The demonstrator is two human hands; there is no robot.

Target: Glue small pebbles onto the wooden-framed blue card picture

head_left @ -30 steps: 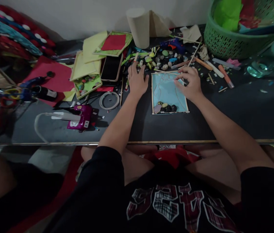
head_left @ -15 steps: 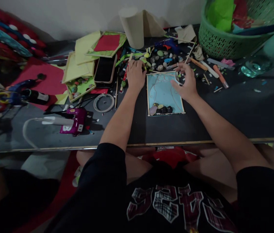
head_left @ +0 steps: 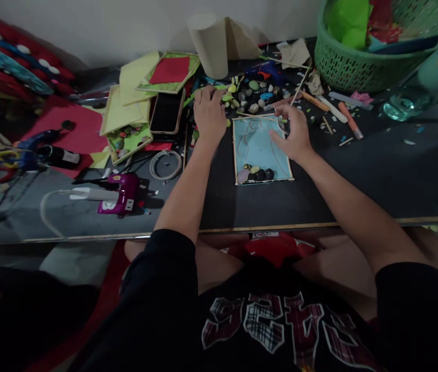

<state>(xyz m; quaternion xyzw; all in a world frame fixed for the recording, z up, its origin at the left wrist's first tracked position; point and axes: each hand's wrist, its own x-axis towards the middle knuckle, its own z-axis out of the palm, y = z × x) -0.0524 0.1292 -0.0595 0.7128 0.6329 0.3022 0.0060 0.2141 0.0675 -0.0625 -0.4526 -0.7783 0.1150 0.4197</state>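
Note:
A blue card panel point(head_left: 255, 147) with a thin stick frame lies in front of me, with brown curved lines drawn on it. Several stones point(head_left: 260, 174) in black, lilac and yellow line its near edge. My right hand point(head_left: 295, 132) is at the panel's upper right corner, thumb and fingers apart, nothing visible gripped. To the panel's left, my left hand point(head_left: 210, 116) hovers palm down with fingers spread and slightly bent, beside a bright green strip point(head_left: 221, 93). Its fingertips partly hide small items there. Beyond the panel sits a pile of mixed pebbles point(head_left: 255, 95).
Left are a phone point(head_left: 166, 112), framed cards point(head_left: 125, 113), a tape roll point(head_left: 165, 165) and a purple glue gun point(head_left: 120, 194). A green basket point(head_left: 343, 67), a clear bottle point(head_left: 405, 103) and chalk-like sticks point(head_left: 350, 120) are right. A beige cup-like cylinder point(head_left: 209, 46) stands behind.
My left hand has shifted slightly left and forward, its fingers spreading more. A red item beside it is now out of sight. My right hand stays by the panel's corner.

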